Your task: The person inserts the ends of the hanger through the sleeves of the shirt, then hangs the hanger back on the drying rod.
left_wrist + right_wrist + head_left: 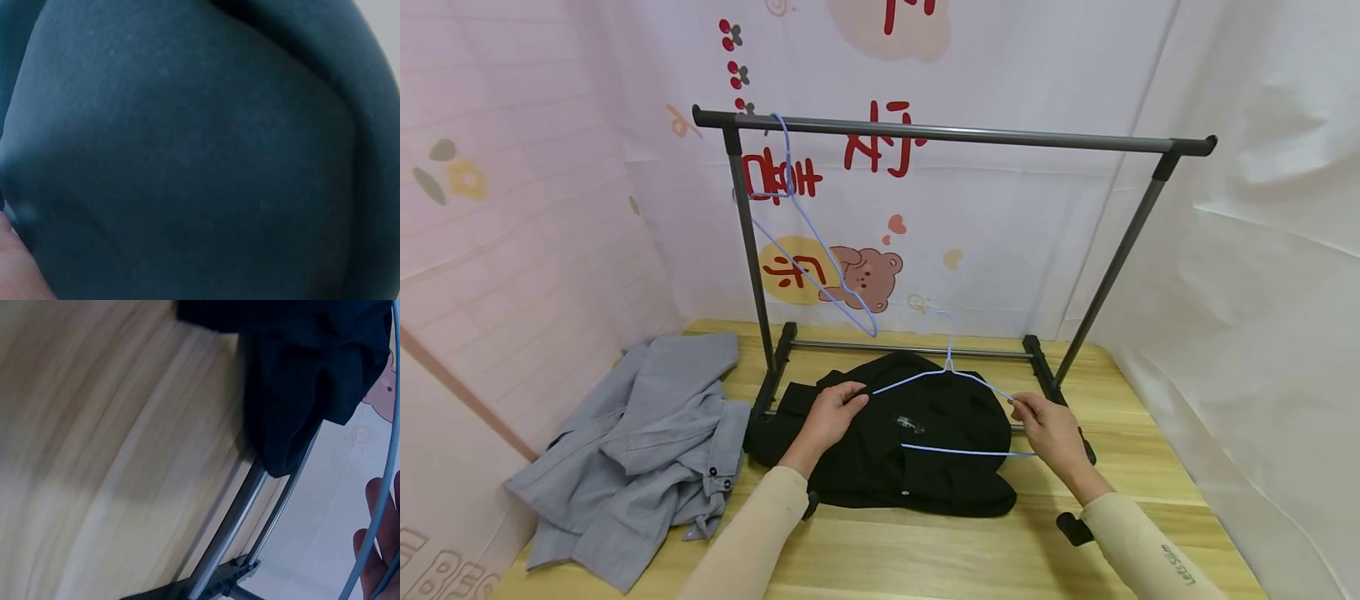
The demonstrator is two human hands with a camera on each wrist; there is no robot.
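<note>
“Just beyond the two pale sleeves [748, 533], the left hand [833, 410] and right hand [1051, 429] sit wide apart along a blue hanger [950, 367]. Why?”

“Probably to keep it level: one hand steers the uncovered end while the other manages cloth.”

“How firm are the grips?”

“The right fingers are closed round the hanger's right shoulder. The left thumb and fingers pinch the black garment [887, 467] near where the other shoulder goes out of sight. Whether they also hold wire through the fabric, I can't tell; dark cloth nearly fills the left wrist view.”

“And where does that garment lie?”

“On the table [865, 558], under the hanger and across the front base bar of the rack [955, 133], likely so both hands can reach its opening.”

“The grey garment [647, 433]?”

“Left of the rack, perhaps set aside to leave working room.”

“Farther up?”

“A second hanger [820, 242], nothing on it, hooks over the rail's left end, presumably within reach.”
</note>
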